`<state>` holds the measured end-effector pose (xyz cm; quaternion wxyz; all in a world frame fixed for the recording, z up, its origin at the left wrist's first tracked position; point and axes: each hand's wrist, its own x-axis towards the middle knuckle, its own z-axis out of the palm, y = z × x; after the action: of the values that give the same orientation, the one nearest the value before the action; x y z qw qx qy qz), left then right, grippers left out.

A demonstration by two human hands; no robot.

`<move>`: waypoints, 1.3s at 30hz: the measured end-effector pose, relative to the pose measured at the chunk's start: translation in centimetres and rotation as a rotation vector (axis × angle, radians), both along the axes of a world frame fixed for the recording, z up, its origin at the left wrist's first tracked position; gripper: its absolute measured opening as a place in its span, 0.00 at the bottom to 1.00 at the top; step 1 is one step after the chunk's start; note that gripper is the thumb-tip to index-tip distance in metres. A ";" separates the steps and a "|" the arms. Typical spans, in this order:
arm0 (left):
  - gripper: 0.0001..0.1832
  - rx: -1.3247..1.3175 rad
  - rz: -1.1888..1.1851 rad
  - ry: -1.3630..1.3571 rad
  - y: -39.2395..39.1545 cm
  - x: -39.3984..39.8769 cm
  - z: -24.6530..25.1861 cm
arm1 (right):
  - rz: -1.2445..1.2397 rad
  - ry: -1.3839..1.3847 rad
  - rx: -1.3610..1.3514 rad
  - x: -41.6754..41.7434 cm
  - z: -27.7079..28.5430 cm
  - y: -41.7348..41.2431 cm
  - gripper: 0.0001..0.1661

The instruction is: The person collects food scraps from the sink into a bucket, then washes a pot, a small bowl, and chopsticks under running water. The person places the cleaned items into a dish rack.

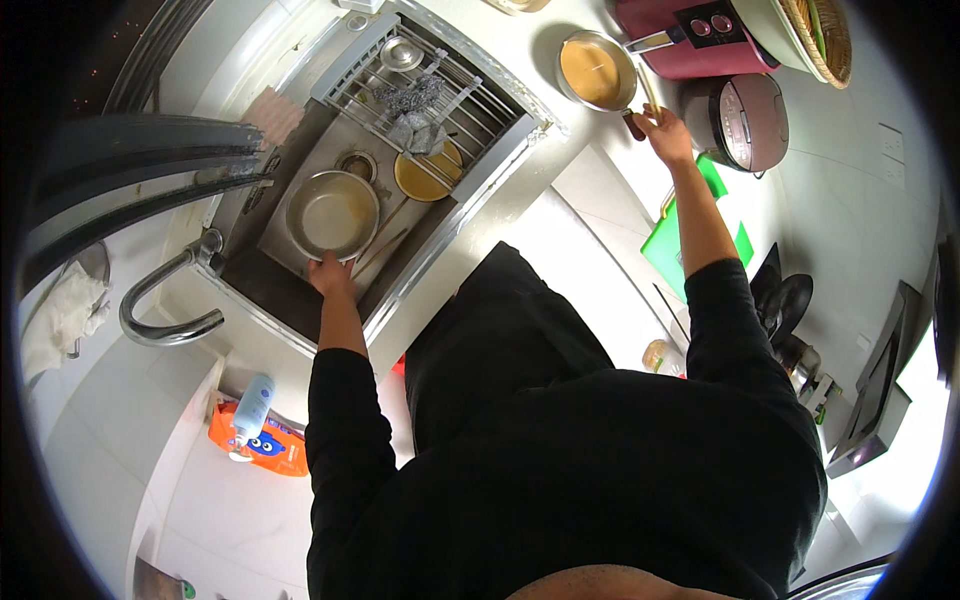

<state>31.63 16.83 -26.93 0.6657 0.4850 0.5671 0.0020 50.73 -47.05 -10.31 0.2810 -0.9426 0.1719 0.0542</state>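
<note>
My left hand (331, 274) grips the near rim of a metal bowl (334, 214) in the sink (281, 300). A thin pale residue coats the inside of that bowl. Over the counter at the upper right, my right hand (664, 135) has its fingers around light-coloured chopsticks (647, 84). The same hand is beside the brown handle (634, 125) of a small metal pan; whether it touches the handle I cannot tell. Smooth orange-tan liquid (592, 73) fills much of the pan (561, 75).
A yellow-toned round dish (429, 176) lies partly under the sink rack (487, 112), which bears scrubbing pads (412, 97) and a small metal dish (401, 54). The curved faucet (169, 330) is at left. A rice cooker (750, 124), red appliance (697, 45) and green cutting board (667, 244) stand right.
</note>
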 end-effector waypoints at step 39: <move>0.16 0.025 0.417 -0.190 -0.7 -15.8 19.0 | 1.131 0.533 0.240 -6.1 -7.5 46.4 0.29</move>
<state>15.86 16.13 -7.91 0.6951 0.3634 0.5897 0.1922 44.61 -0.60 -17.83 0.2601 -0.8038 -0.2959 0.4457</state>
